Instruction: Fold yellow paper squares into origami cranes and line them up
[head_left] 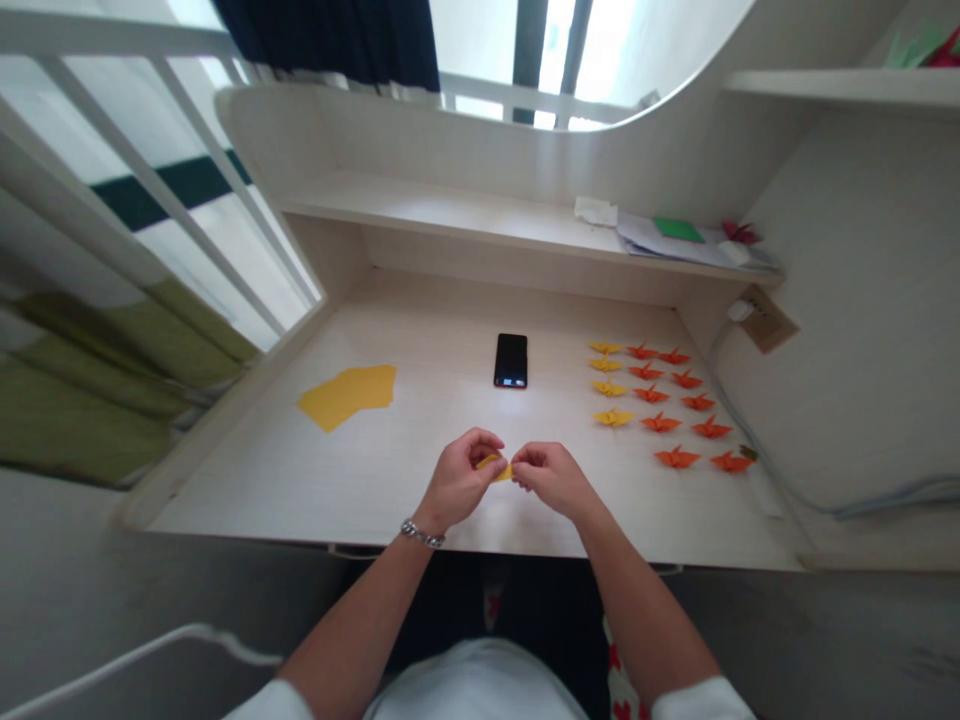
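While four yellow birds (613, 418) and ten orange birds (660, 423) sit folded on the counter (442, 330), right, one yellow piece (505, 473) looks part-folded near centre, pinched by left hand (459, 478) and right hand (553, 475); yellow sheets (351, 394), left, look unfolded.

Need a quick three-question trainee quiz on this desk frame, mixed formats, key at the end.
1. How many yellow paper cranes are on the desk?
2. True or false: the left hand and the right hand both have fingers on the small piece of yellow paper.
3. What lies between the yellow paper sheets and the cranes? (a) scissors (b) smartphone (c) ruler

Key: 1. Four. 2. True. 3. b.
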